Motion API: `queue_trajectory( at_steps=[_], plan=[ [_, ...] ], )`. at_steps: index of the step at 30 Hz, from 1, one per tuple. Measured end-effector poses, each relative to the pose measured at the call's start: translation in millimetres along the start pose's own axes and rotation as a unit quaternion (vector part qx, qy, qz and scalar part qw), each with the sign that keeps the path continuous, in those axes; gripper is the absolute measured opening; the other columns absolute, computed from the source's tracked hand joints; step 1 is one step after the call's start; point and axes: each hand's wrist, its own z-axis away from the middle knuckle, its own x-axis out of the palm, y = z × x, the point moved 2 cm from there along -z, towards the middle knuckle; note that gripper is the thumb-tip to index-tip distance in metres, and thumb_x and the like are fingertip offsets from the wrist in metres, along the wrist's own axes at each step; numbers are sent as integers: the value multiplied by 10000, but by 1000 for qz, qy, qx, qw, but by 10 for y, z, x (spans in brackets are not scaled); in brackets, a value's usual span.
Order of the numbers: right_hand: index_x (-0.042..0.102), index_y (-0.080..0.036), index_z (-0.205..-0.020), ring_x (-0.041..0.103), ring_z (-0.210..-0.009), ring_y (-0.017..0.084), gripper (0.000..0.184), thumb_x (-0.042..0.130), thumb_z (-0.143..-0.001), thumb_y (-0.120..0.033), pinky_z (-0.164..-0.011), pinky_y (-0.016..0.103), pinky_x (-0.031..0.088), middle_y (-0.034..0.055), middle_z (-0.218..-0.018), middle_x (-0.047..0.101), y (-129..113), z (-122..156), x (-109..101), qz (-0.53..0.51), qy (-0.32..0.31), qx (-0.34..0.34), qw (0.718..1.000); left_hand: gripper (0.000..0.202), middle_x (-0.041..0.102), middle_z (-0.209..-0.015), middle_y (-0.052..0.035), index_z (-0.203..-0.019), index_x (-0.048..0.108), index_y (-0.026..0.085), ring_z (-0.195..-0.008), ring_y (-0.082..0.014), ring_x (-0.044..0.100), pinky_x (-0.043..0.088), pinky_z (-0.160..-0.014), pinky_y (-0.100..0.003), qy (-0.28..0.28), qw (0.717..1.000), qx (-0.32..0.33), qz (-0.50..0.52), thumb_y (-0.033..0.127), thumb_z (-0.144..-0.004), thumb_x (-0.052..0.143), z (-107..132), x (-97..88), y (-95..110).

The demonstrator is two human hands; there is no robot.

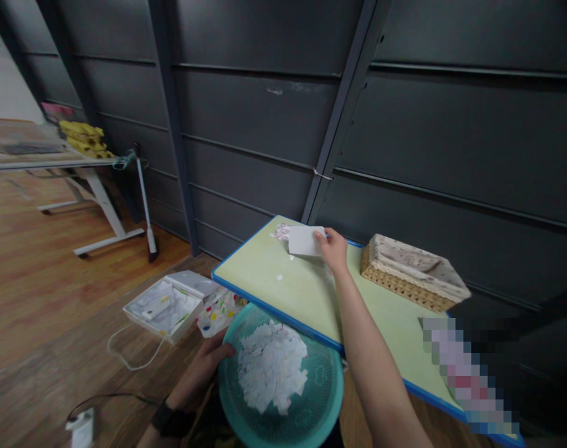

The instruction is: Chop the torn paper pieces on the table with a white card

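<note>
Head-camera view down at a pale green table (pixel 283 292) with a blue rim, set against a dark panelled wall.

The right hand (pixel 332 247) reaches to the table's far corner and pinches a white card (pixel 304 240) by one short end, thumb on top. The card's long axis runs roughly along the far edge, and its free end points at a small heap of paper scraps (pixel 281 231) right in that corner, touching or nearly touching it. I cannot tell whether the card lies flat or stands tilted on its edge.

The left hand (pixel 208 367) grips the rim of a teal basket (pixel 323 379) and holds it just below the table's near edge. The basket already holds a mound of white paper bits (pixel 271 367).

The step looks like gathering: card set behind the scraps, basket waiting under the edge. Moving them would call for the card's long edge pressed to the table and the basket rim tucked beneath the near edge.

A wicker tray (pixel 411 270) sits by the far edge, to the right.
</note>
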Motion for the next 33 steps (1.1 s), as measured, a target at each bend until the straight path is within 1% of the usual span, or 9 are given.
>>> queue_trajectory(
  at_steps=[2, 5, 8, 11, 15, 20, 23, 28, 33],
  plan=[
    [691, -149, -880, 534, -629, 187, 442, 482, -787, -527, -601, 275, 360, 72, -735, 678, -8, 2, -2, 22, -4, -1, 1000, 536, 732, -1141, -79, -1191, 638, 202, -1083, -324, 627, 496, -837, -407, -5, 1000, 8, 2, 196, -656, 622, -9, -4, 0],
    [691, -147, -891, 548, -638, 184, 446, 489, -780, -529, -604, 271, 370, 77, -786, 693, -17, 2, 17, -14, -37, -9, 999, 552, 747, -1100, -88, -1207, 627, 198, -1078, -336, 626, 499, -817, -415, -6, 1000, 8, 2, 206, -655, 621, -6, 6, 12],
    [689, -144, -902, 547, -634, 182, 468, 487, -776, -548, -592, 268, 369, 76, -792, 693, -2, -3, 19, -26, -20, 10, 999, 566, 754, -1084, -87, -1222, 617, 209, -1075, -342, 626, 497, -810, -424, -3, 1000, -4, -1, 205, -655, 611, 11, 22, 27],
    [691, -153, -897, 536, -621, 183, 463, 480, -780, -548, -587, 270, 357, 67, -750, 683, 6, -1, 25, 3, -9, 16, 1000, 554, 713, -1181, -84, -1206, 625, 197, -1112, -334, 606, 490, -828, -408, -9, 1000, 6, 1, 189, -652, 613, 27, 36, 46],
    [685, -158, -866, 528, -618, 175, 441, 482, -781, -540, -599, 268, 358, 58, -732, 675, -28, 16, 64, -5, -43, -13, 999, 519, 672, -1253, -69, -1177, 643, 195, -1133, -326, 595, 479, -872, -403, -11, 1000, 21, 11, 195, -658, 615, 46, 46, 67],
    [678, -143, -894, 514, -594, 161, 472, 488, -773, -559, -572, 260, 354, 55, -739, 671, -42, 27, 82, -48, -32, 0, 998, 532, 743, -1115, -70, -1175, 649, 204, -1109, -335, 611, 479, -890, -433, 7, 1000, 11, 9, 188, -645, 614, 83, 61, 79],
    [675, -150, -850, 510, -599, 158, 448, 494, -769, -552, -575, 258, 351, 52, -741, 668, -52, 31, 113, -48, -62, -12, 997, 513, 763, -1052, -78, -1174, 652, 204, -1117, -340, 606, 473, -904, -449, 11, 1000, 13, 5, 200, -664, 610, 102, 76, 90],
    [672, -156, -841, 522, -624, 163, 438, 493, -774, -551, -592, 259, 361, 52, -754, 672, -94, 35, 132, -57, -70, -18, 996, 509, 739, -1125, -80, -1153, 668, 193, -1194, -329, 556, 439, -974, -446, 24, 999, 24, 4, 166, -647, 618, 95, 75, 98],
    [671, -147, -819, 528, -642, 170, 442, 515, -756, -555, -595, 262, 365, 56, -742, 665, -109, 46, 152, -59, -86, -18, 994, 537, 709, -1189, -95, -1196, 638, 168, -1228, -330, 529, 455, -965, -438, -12, 999, 29, 19, 193, -659, 636, 52, 48, 68]
  ],
)
